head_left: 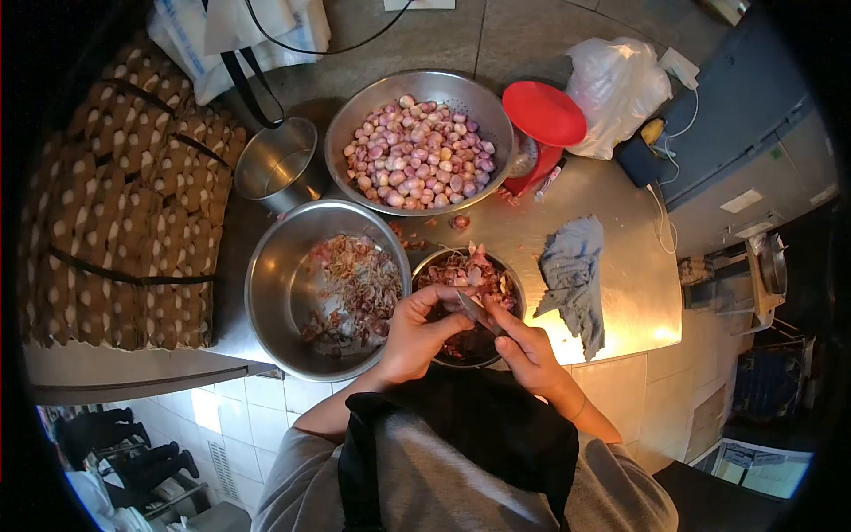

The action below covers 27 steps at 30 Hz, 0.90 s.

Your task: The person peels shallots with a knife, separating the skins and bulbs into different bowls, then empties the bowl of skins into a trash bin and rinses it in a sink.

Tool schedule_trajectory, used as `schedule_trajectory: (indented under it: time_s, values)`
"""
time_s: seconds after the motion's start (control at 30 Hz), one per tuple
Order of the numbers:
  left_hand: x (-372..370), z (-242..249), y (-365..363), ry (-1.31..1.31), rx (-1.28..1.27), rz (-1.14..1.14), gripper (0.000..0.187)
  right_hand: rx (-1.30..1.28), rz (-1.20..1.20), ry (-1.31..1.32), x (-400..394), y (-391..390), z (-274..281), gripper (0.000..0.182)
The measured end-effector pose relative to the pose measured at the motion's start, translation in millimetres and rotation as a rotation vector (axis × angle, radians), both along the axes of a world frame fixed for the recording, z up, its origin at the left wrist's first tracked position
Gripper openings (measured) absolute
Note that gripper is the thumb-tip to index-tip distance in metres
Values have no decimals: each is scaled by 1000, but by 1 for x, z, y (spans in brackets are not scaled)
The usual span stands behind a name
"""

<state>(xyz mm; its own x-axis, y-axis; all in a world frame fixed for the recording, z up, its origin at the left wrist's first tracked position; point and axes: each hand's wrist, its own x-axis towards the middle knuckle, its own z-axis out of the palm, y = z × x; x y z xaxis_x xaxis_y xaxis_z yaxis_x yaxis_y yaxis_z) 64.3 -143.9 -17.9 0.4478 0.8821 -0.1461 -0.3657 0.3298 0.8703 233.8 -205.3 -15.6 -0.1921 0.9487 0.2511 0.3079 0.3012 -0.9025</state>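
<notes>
A small knife (pixel 479 312) is gripped in my right hand (pixel 530 355), its blade slanting up and left toward the other hand. My left hand (pixel 415 332) is closed with thumb and fingers pinched near the blade tip; what it pinches is hidden. Both hands are over the near part of a small metal bowl (pixel 521 297) holding shallot skins (pixel 474 266). Left of it, a larger metal basin (pixel 257 293) contains loose peelings (pixel 355 284). Behind these, a wide metal colander (pixel 341 120) is heaped with peeled shallots (pixel 417 155).
Stacked egg trays (pixel 133 213) tied with straps stand at left, beside a metal pot (pixel 279 160). A red scale (pixel 545 115), a white plastic bag (pixel 616 93) and a grey-blue cloth (pixel 574 284) are on the right. One shallot (pixel 459 222) lies on the steel table (pixel 643 293).
</notes>
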Motion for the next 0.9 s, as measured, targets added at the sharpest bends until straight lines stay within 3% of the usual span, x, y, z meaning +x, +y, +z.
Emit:
schedule_trajectory:
  time_s: [0.4,0.57,0.77,0.9]
  values:
    - [3,1,-4,-26,-88,-103,21,-174,-15,-46,7,-1,3,42]
    - [7,12,-3,-116,-196,-67,28,-257,-64,250,5,-5,-13,47]
    - [5,2,0,37,14,-89,15,-518,13,355,11,-10,0,45]
    - [4,9,-1,-16,-108,-89,23,-443,37,345,9,-6,-4,45]
